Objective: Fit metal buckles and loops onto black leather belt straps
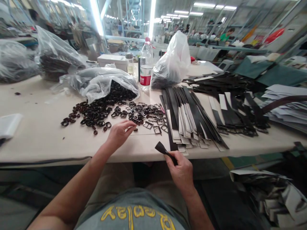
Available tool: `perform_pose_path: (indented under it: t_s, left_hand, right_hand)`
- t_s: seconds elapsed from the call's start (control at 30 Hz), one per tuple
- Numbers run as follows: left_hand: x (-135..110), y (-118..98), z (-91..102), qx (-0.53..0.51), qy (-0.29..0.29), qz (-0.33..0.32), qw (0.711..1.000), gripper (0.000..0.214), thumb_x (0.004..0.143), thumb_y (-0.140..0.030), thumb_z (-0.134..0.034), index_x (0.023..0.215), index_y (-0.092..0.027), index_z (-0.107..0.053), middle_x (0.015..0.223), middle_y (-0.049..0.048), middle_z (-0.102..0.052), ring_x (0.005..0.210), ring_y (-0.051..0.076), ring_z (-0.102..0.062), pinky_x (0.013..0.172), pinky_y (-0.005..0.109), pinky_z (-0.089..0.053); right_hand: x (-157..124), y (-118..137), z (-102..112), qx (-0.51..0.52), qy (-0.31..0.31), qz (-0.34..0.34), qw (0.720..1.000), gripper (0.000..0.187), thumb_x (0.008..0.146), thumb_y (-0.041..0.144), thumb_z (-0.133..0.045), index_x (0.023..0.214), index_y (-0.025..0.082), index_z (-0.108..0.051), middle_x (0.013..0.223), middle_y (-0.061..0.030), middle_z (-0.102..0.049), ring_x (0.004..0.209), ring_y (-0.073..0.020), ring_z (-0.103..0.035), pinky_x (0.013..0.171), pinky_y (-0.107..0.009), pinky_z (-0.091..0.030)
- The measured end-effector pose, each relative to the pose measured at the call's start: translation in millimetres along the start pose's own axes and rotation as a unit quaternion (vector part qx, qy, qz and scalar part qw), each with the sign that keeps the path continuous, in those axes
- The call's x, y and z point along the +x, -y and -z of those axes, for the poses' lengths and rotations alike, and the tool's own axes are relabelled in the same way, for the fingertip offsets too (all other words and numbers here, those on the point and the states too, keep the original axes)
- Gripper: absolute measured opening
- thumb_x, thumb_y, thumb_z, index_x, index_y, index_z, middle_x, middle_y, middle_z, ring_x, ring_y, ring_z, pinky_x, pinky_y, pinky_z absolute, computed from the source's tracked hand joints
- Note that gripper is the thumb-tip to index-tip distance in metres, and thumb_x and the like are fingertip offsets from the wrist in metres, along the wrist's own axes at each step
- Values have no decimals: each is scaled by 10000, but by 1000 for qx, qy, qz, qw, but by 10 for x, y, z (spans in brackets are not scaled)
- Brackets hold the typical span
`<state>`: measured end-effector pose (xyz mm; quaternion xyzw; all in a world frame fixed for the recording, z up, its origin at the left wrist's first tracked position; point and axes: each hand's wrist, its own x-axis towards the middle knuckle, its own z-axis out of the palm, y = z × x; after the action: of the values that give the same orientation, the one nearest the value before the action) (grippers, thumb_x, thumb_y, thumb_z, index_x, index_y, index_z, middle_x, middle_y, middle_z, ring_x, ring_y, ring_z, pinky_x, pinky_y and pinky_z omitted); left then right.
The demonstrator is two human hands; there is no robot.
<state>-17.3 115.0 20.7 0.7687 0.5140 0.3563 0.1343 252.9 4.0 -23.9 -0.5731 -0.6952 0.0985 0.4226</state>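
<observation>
On your left side, a clear plastic bag (pixel 109 86) lies open on the pale table (pixel 40 140), and dark oval rings (pixel 96 113) spill out from it. They look hard and light, so they may slide; take one by its rim. Your left hand (pixel 119 134) is just beside them, its fingertips (pixel 130 128) close together, but I cannot tell if they pinch the small dark piece there. To the right are flat metal buckles (pixel 150 116), stiff and loosely heaped. Your right hand (pixel 179 169) is clamped on a dark leather strap piece (pixel 163 149), above the table edge, with its pointed end to the left. It seems light and a little soft, so hold it near the middle, not at the thin tip. Next lie many leather strips (pixel 189 115) in fanned rows. Behind stand a water bottle (pixel 146 64) and a white plastic bag (pixel 174 59), and far off in the big workshop a co-worker (pixel 225 35) sits.
</observation>
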Motion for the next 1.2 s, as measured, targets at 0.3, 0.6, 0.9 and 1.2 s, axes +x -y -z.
perform_pose_path:
  t_s: [0.3, 0.6, 0.9, 1.2]
  left_hand:
    - [570, 150, -211, 144, 45, 13, 989, 198, 895, -266, -619, 1005, -222, -777, 1098, 81, -742, 991, 260, -679, 930, 372, -504]
    - [809, 270, -533, 157, 43, 47, 986, 97, 812, -269, -703, 759, -224, -771, 903, 103, -723, 931, 282, -638, 875, 382, -468]
    - [467, 75, -309, -424, -29, 243, 872, 320, 673, -435, -795, 801, -166, -680, 784, 41, -746, 715, 184, -705, 684, 295, -547]
    - [-136, -441, -254, -587, -18, 225, 778, 367, 765, -367, -802, 1071, -219, -664, 933, 39, -784, 858, 189, -761, 758, 275, -608]
  right_hand:
    - [-31, -22, -75, 19, 18, -20, 999, 185, 997, 320, -578, 884, 201, -664, 795, -13, -658, 738, -199, -625, 688, -297, -420]
    - [-46, -14, -59, 25, 22, -32, 999, 169, 985, 315, -584, 898, 197, -668, 819, -30, -671, 765, -220, -635, 709, -313, -436]
    - [206, 49, 54, 246, 90, -177, 949, 277, 897, 426, -644, 747, 194, -651, 643, 9, -608, 624, -176, -554, 594, -275, -402]
    - [472, 423, -63, 463, 148, -223, 845, 299, 808, 460, -741, 732, 186, -648, 628, 8, -635, 551, -141, -541, 562, -253, -453]
